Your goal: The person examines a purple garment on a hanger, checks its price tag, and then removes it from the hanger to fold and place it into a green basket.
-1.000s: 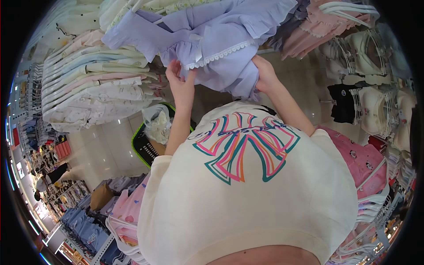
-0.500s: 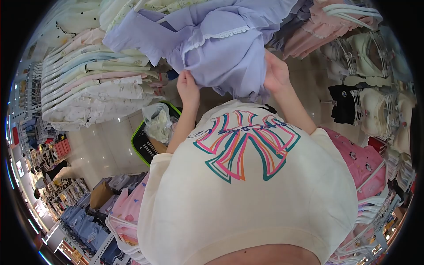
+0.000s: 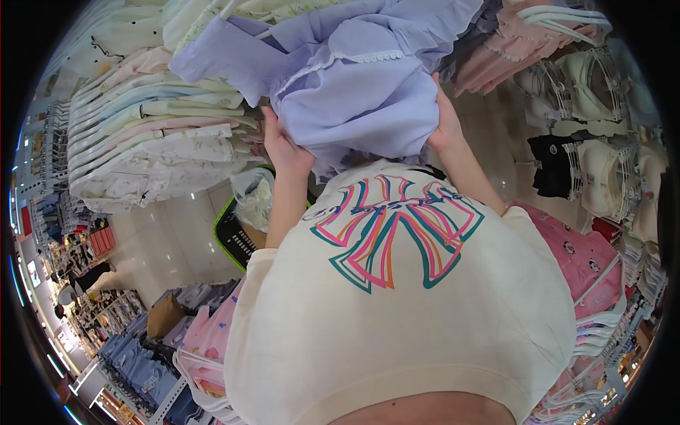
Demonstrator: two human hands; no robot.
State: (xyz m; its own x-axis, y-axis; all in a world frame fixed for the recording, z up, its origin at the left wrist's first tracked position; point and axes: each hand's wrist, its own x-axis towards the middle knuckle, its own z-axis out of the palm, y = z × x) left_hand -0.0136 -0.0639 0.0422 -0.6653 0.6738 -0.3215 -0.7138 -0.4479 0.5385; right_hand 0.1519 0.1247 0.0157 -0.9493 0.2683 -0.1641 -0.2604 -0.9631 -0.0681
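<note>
A lavender garment [image 3: 361, 99] with ruffles and a white lace trim is spread between my hands at the top centre, a white hanger showing near its upper left. My left hand [image 3: 285, 145] supports its lower left side, thumb raised at the edge and the other fingers hidden under the cloth. At the right edge, my right hand [image 3: 444, 120] holds the fabric, with its fingertips partly behind it.
Light-coloured garments [image 3: 156, 134] hang in a row on the left. A black basket with a green rim [image 3: 230, 234] holds a plastic bag. Pink clothes [image 3: 577, 258] hang at the right, below bras [image 3: 598, 173]. Folded jeans [image 3: 145, 365] lie lower left.
My left hand has gone from pinching the cloth's edge to lying partly under it, further left and lower. The garment's lower part is spread wider and smoother. My right hand has shifted slightly.
</note>
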